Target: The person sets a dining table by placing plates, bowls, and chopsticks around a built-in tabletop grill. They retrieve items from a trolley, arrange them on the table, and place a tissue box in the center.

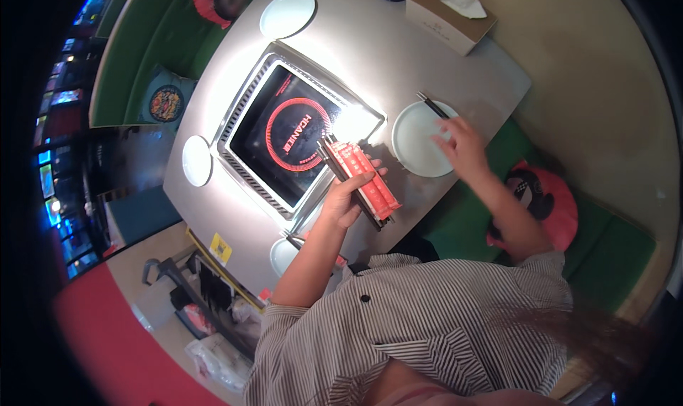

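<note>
My left hand (347,200) grips a bundle of dark chopsticks (368,214) with silver-coloured ends, together with red printed packets (365,176). The bundle is held above the table's near side, by a corner of the built-in cooktop (256,134). Over the right-hand white plate (419,144) is my right hand (464,150), thumb and fingers apart. Dark chopsticks (435,105) with silver-coloured ends reach across that plate's far rim. Their other ends are hidden by the right hand, which is at or touching them.
More white plates stand at the far side (288,14), the left (197,160) and the near edge (283,255), partly behind my left forearm. A tissue box (440,24) sits by the wall. A trolley (197,294) stands near-left; a green bench (464,219) runs along the right.
</note>
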Motion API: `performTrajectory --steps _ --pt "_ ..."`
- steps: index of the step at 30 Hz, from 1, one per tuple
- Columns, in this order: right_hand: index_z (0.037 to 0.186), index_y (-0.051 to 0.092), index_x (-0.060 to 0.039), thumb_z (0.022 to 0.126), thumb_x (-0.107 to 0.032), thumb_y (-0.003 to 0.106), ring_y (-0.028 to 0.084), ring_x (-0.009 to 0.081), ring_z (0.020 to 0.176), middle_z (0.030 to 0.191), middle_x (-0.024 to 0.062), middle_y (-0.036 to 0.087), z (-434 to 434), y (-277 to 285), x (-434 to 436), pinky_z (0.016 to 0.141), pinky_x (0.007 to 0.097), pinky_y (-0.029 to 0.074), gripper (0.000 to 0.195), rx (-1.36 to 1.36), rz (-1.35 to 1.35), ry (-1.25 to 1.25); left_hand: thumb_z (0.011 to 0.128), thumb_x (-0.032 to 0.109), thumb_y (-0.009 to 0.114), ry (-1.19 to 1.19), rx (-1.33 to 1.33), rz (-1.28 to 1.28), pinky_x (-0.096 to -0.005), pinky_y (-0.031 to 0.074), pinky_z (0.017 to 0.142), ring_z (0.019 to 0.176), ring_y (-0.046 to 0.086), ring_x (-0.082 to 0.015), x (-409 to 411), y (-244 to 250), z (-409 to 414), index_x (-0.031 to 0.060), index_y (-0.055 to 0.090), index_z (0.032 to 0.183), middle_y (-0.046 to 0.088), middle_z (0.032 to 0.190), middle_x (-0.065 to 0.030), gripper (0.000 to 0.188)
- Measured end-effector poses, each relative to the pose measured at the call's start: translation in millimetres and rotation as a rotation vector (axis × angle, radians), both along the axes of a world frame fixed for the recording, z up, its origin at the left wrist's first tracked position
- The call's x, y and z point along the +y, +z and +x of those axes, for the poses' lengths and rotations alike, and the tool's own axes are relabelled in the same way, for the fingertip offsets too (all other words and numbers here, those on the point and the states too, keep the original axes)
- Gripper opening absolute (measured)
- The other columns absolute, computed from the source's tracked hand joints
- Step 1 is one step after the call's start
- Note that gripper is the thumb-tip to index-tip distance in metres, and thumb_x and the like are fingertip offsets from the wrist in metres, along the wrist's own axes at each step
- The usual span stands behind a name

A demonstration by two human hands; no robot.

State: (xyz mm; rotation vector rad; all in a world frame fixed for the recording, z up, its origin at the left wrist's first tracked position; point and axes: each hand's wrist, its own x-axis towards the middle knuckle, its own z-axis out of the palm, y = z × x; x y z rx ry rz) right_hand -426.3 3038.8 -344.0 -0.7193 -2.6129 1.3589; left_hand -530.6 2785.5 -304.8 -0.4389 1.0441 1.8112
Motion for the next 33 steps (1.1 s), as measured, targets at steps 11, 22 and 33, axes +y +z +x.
performTrajectory --steps 11,22,33 --pt "0.104 0.061 -0.0108 0.079 -0.026 0.076 0.067 0.0224 0.074 0.091 0.0038 0.065 -9.3 48.0 -100.7 0.064 0.0353 0.053 0.034 0.138 -0.067 0.16 0.096 0.017 0.062 0.045 0.059 0.098 -0.0436 0.051 0.099 0.118 0.057 -0.0261 16.0 0.3 10.3 0.0078 0.04 0.14 0.053 0.136 -0.0154 0.05" --pt "0.087 0.066 -0.0066 0.079 -0.017 0.073 0.064 0.0199 0.062 0.074 0.0063 0.065 -17.1 55.4 -83.7 0.057 0.0317 0.05 0.015 0.042 -0.216 0.133 0.094 0.011 0.063 0.063 0.043 0.025 -0.0422 0.055 0.093 0.105 0.065 -0.0281 16.5 4.3 4.0 0.0022 0.048 0.132 0.063 0.114 -0.0161 0.042" --pt "0.101 0.069 -0.0082 0.085 -0.003 0.068 0.07 0.022 0.078 0.097 0.0108 0.072 -39.8 -47.8 130.3 0.074 0.034 0.057 0.017 0.125 0.467 -0.001 0.091 0.008 0.066 0.141 0.029 -0.002 -0.053 0.049 0.098 0.112 0.059 -0.0329 -21.4 -5.5 -10.9 0.0069 0.041 0.135 0.055 0.123 -0.0125 0.052"
